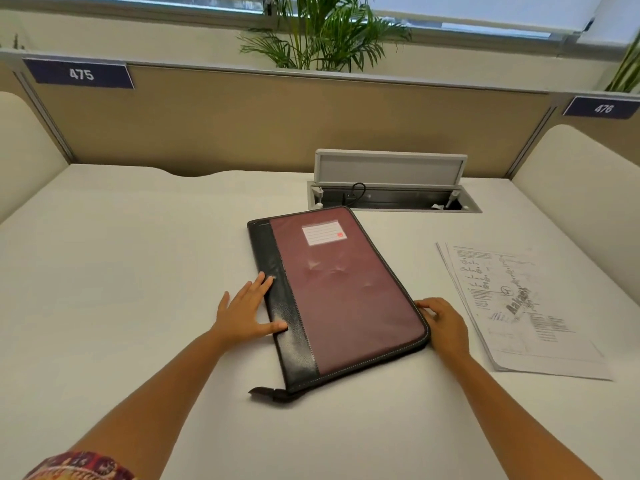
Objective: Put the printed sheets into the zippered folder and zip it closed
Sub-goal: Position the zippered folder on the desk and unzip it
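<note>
Grainy black leatherette folder (332, 292) spine

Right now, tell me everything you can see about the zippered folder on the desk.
The zippered folder lies flat and closed on the white desk, turned at an angle. Its cover is maroon with a black leather-look spine strip, light stitching and a zipper round the edge. A lined label sits in a clear pocket near the far end. A dark tab sticks out at the near corner. The left hand rests on the spine; the right hand touches the right edge.
</note>
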The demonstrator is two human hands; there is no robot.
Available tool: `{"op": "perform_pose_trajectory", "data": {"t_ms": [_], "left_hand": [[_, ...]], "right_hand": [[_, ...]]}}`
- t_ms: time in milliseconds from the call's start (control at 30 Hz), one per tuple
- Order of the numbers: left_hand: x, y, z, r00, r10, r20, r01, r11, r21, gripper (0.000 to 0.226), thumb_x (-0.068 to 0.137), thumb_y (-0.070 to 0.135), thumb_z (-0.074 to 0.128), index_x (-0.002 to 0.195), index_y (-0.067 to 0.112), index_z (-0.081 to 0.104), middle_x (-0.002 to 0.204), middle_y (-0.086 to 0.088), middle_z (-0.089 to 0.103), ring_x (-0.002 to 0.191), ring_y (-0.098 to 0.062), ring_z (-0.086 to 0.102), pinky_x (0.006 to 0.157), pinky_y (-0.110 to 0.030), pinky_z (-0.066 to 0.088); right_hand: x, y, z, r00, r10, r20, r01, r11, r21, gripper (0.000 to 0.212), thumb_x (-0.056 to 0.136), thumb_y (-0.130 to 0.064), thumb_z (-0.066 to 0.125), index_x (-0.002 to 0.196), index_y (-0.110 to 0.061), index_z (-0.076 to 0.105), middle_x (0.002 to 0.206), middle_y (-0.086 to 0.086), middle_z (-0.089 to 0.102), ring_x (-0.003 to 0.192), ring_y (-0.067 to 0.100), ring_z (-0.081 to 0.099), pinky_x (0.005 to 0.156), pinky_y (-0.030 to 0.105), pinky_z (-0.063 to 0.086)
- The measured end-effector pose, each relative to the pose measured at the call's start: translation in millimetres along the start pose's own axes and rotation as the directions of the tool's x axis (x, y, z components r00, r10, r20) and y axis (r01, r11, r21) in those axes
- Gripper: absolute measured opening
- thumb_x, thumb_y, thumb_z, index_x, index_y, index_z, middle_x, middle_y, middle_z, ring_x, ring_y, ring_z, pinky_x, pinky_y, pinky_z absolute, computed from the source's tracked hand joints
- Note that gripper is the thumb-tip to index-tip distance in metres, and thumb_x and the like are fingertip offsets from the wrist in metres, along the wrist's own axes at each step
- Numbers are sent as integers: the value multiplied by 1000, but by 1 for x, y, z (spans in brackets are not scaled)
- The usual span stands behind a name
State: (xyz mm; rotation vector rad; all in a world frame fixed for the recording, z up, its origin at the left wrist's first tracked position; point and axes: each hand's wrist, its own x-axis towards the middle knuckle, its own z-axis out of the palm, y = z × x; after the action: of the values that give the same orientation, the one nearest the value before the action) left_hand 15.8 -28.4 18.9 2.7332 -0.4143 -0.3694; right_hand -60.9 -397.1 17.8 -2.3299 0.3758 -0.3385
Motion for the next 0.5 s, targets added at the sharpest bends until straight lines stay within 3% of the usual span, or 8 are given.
{"op": "perform_pose_trajectory", "data": {"t_ms": [100,267,367,500], "left_hand": [[-2,1,0,1000,6,-14,-5,1000,18,133,30,101,6,144,33,-6,155,8,-11,143,-16,0,112,-54,0],[-3,0,2,999,10,-38,-10,1000,8,132,32,101,7,145,33,-4,155,9,-9,143,-15,2,112,-53,1],[-3,0,3,998,14,-55,-14,1000,4,132,32,101,6,145,33,-3,155,9,-8,143,-15,3,112,-53,1],[-6,1,2,998,20,-61,-19,1000,2,131,33,101,6,145,33,-2,155,9,-7,143,-14,3,112,-52,1]], "right_hand": [[-7,0,-4,999,32,30,-33,999,26,14,88,-10,57,96,-13,68,93,-4,62,88,13,57,69,6,35],[-41,6,-25,991,114,67,-119,989,82,19,85,-9,62,82,-27,64,90,-5,63,88,12,58,69,7,41],[-72,0,-27,990,127,61,-133,986,105,16,86,-12,61,86,-28,65,93,-5,64,90,9,59,73,8,42],[-105,-22,-11,986,162,30,-164,981,102,16,85,-11,59,90,-26,63,91,-6,63,76,3,54,68,14,39]]}}
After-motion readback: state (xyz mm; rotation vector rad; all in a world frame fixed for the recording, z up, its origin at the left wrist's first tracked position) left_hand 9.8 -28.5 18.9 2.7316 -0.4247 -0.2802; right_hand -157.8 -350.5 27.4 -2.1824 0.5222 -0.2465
